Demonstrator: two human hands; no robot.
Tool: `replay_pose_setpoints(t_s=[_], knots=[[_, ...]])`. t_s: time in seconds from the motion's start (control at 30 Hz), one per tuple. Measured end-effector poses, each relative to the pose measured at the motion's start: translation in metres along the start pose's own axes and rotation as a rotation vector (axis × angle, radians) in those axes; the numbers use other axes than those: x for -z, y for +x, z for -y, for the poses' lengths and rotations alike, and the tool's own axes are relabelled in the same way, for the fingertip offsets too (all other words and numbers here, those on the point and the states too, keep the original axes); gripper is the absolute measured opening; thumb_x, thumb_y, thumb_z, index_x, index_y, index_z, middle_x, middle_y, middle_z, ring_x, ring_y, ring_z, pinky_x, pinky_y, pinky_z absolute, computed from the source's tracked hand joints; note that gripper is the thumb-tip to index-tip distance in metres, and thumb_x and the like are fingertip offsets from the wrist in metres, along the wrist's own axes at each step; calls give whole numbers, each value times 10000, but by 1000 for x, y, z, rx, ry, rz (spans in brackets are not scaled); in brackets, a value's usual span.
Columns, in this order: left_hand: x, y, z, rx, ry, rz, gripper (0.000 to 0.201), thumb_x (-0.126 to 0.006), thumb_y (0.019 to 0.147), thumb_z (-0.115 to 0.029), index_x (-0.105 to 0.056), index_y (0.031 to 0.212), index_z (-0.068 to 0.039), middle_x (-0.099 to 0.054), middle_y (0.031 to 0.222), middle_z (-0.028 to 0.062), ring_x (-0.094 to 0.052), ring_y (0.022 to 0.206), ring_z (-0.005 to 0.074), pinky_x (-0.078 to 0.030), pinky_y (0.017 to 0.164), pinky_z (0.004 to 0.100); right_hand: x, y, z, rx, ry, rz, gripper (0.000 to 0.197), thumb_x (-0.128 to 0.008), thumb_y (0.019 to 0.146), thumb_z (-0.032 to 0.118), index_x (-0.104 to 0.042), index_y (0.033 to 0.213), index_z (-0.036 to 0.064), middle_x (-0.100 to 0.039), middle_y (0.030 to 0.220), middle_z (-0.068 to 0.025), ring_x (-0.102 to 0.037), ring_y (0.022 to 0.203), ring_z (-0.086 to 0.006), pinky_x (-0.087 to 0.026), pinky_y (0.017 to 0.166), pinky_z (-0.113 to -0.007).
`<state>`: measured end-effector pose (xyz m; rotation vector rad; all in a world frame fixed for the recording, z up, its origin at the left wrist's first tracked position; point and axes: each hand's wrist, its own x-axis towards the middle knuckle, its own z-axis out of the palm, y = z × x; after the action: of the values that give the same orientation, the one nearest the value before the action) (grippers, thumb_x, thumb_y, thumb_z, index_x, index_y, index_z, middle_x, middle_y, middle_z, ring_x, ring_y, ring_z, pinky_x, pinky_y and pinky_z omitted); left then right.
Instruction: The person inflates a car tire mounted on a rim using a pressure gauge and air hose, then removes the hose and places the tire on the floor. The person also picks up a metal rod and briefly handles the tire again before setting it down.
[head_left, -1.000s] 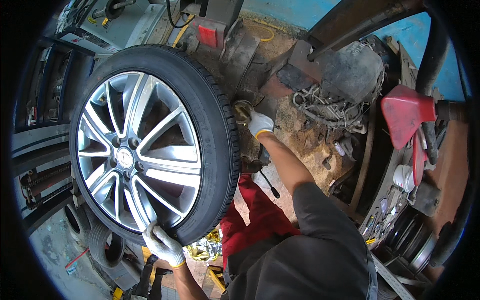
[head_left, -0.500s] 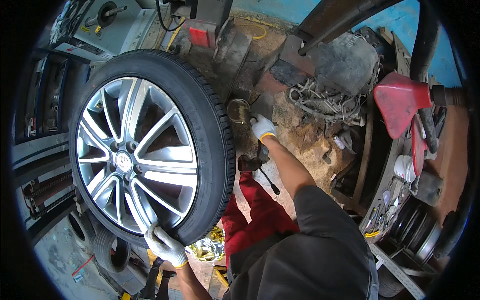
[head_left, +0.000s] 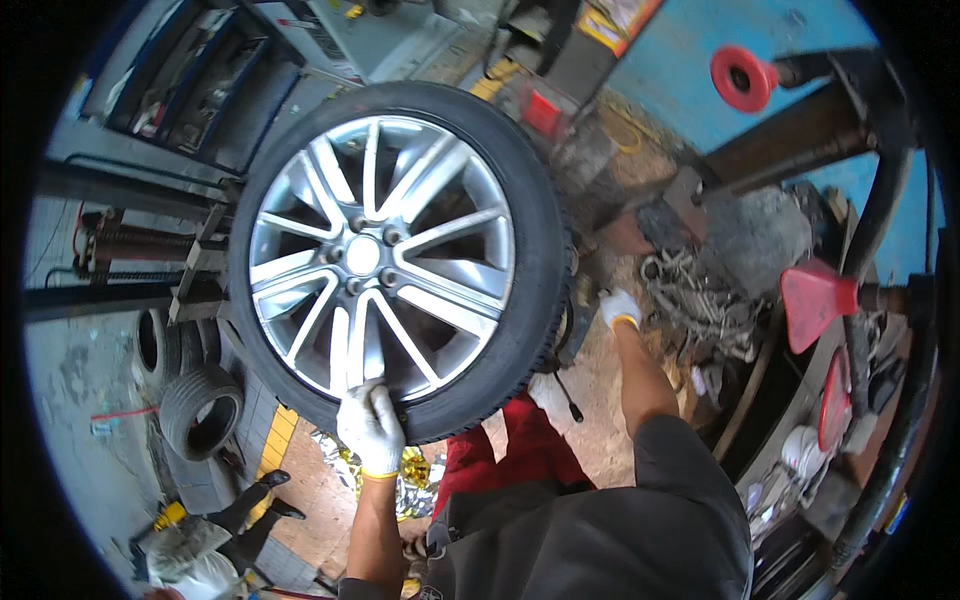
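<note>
A large car wheel [head_left: 440,277] with silver multi-spoke alloy and a black tyre [head_left: 535,250] stands tilted before me, its outer face toward me. My left hand [head_left: 372,425], in a white knit glove, grips the lower rim, with its fingers closed at a spoke's end. Beyond the tyre's right side is my right hand [head_left: 620,308], gloved the same way. Its fingers are closed on the edge of a small round tin [head_left: 585,292], mostly hidden behind the tyre and blurred. A dark lever with a black grip [head_left: 573,408] sticks out below the tyre.
Wiring and metal parts [head_left: 705,300] lie to the right by a red lift pad [head_left: 815,300]. Spare tyres [head_left: 203,410] rest at the left. A person [head_left: 200,550] is at the lower left. Crumpled foil [head_left: 415,485] lies on the floor near my legs.
My view has turned, so the wheel appears farther right and higher. My left hand keeps its grip on the rim. The tin in my right hand, plainly visible before, is now mostly behind the tyre.
</note>
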<state>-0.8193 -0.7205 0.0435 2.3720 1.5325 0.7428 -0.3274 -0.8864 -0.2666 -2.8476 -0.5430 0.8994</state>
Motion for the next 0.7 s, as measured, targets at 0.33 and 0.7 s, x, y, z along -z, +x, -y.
replay_pose_setpoints(t_s=[0.33,0.7], knots=[[8,-2,8,-34,-128,-78,110,-793,1004,-126,-777,1109,-98,-758,955,139,-736,844,376,-571,758,495,243,-105,196,613,915,-284,408,-683,1158,243,-709,1456,-34,-777,1370,-111,-703,1225,-205,-530,1091,-333],[26,0,12,58,-178,-32,136,-768,1033,-235,-807,1085,-116,-751,921,142,-749,829,368,-596,752,480,244,-178,449,1168,535,-138,439,-679,1157,283,-701,1502,12,-774,1440,-155,-732,1324,-231,-528,1167,-361]])
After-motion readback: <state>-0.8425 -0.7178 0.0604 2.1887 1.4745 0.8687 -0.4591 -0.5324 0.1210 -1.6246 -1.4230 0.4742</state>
